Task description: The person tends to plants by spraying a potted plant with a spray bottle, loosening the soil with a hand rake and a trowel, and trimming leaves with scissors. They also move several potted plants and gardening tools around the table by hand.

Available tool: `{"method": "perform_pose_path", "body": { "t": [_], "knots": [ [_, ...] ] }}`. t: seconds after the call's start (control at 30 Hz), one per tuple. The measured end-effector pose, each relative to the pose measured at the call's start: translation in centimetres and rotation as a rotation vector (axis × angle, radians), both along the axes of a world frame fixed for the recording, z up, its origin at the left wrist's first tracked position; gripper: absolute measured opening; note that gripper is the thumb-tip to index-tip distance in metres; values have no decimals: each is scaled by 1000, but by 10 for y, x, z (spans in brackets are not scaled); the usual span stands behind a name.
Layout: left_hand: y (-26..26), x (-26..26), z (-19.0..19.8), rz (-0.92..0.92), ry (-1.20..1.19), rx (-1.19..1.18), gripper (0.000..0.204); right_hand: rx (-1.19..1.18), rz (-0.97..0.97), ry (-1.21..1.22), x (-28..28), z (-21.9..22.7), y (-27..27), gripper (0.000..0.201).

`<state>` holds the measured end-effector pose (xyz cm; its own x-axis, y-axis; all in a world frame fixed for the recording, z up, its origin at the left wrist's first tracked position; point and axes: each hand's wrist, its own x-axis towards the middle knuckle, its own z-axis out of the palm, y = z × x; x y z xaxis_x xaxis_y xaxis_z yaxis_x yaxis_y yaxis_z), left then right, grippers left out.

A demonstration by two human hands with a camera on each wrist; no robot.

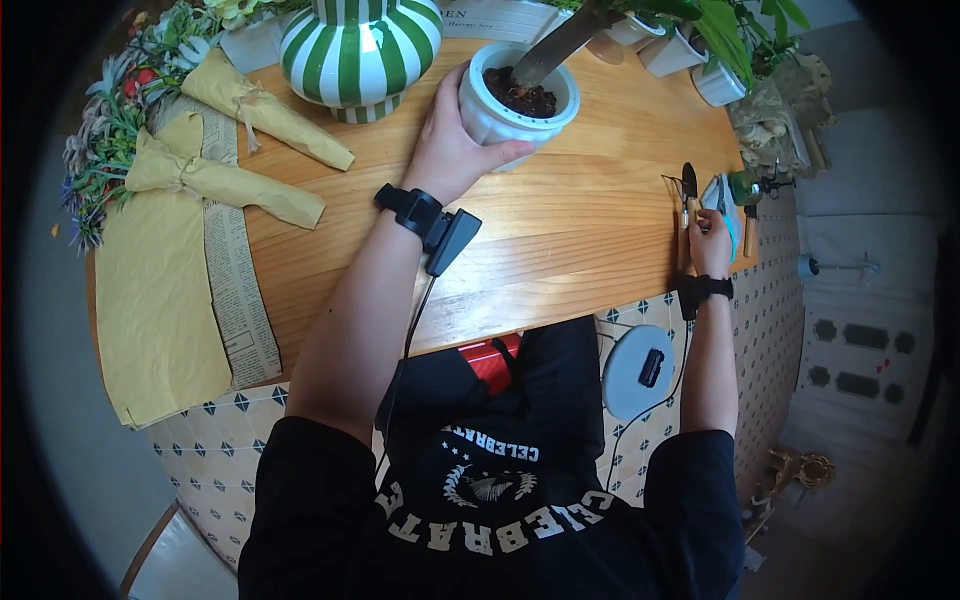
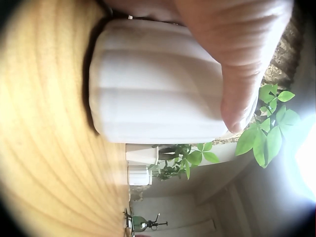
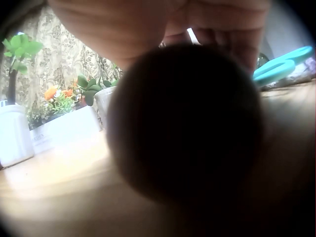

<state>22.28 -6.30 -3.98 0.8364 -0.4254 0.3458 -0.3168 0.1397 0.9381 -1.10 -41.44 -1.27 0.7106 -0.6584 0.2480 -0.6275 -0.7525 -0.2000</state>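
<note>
My left hand (image 1: 455, 150) holds the side of a white fluted flowerpot (image 2: 153, 89), its thumb lying along the rim. Dark soil (image 1: 520, 95) fills the pot around a thick plant stem (image 1: 560, 48). The pot stands on the wooden table. At the table's right side, my right hand (image 1: 711, 247) has curled fingers at a small hand trowel (image 1: 689, 180) with a dark blade and wooden handle. In the right wrist view, a dark round handle end (image 3: 185, 123) blocks much of the hand. Turquoise-handled scissors (image 3: 281, 66) lie beside that hand.
Paper-wrapped bouquets (image 1: 250, 195) and newspaper (image 1: 235, 290) cover the table's left side. A green-and-white striped vase (image 1: 360, 55) stands left of the pot. Potted plants (image 1: 715, 80) line the back. A green spray bottle (image 1: 745, 187) stands at the right edge.
</note>
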Motion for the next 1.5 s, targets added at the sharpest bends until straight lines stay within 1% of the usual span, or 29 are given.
{"method": "perform_pose_path", "body": {
  "t": [0.1, 0.2, 0.23, 0.37, 0.47, 0.57, 0.67, 0.7, 0.73, 0.8, 0.87, 0.9, 1.0, 1.03, 1.17, 1.27, 1.3, 1.43, 1.5],
  "knots": [
    [1, 0, 3, 9, 1, 10, 108, -135, 80, -80, -6, 6, 11, 26],
    [1, -1, 2, 16, 0, 21, 109, -140, 95, 49, -7, 25, 52, 30],
    [1, -1, 2, 18, -1, 21, 109, -120, 99, 46, -8, 25, 60, 32],
    [1, -2, 3, 20, 4, 28, 109, -201, 70, 107, -8, 13, 60, 31],
    [1, -1, 1, 21, 5, 25, 109, -125, 67, 97, -5, 6, 51, 27],
    [2, -2, 6, 3, 9, 47, 108, -60, 94, 3, 3, 10, 54, 20],
    [1, -2, 5, 3, 26, 27, 108, 386, 205, -394, 21, 17, 60, 11],
    [1, -2, 5, 15, 16, 25, 108, 608, 205, -487, 31, 32, 76, 8],
    [1, -2, 5, 27, 6, 22, 108, 785, 277, -561, 40, 42, 84, 10],
    [-1, -3, 4, 52, -11, 23, 108, 870, 424, -666, 60, 52, 97, 12],
    [-1, -4, 5, 83, -32, 24, 107, 1021, 560, -787, 85, 55, 107, 17],
    [-1, -3, 4, 84, -13, 35, 107, 1168, 635, -850, 96, 51, 105, 22],
    [0, -2, 5, 126, -20, 95, 108, 1432, 700, -941, 132, 34, 112, 29],
    [1, -2, 5, 117, -3, 81, 109, 1490, 723, -963, 141, 31, 116, 30],
    [0, -3, 7, 125, -11, 78, 110, 1535, 878, -965, 165, 15, 119, 30],
    [1, -2, 8, 133, -30, 73, 110, 1504, 854, -903, 163, 4, 114, 32],
    [1, -1, 8, 140, -24, 83, 110, 1552, 908, -891, 162, 3, 110, 34],
    [1, -2, 9, 144, -17, 77, 111, 1670, 958, -898, 158, 1, 105, 35],
    [0, 0, 6, 139, -14, 65, 111, 1705, 945, -890, 161, 0, 106, 35]
  ]
}}
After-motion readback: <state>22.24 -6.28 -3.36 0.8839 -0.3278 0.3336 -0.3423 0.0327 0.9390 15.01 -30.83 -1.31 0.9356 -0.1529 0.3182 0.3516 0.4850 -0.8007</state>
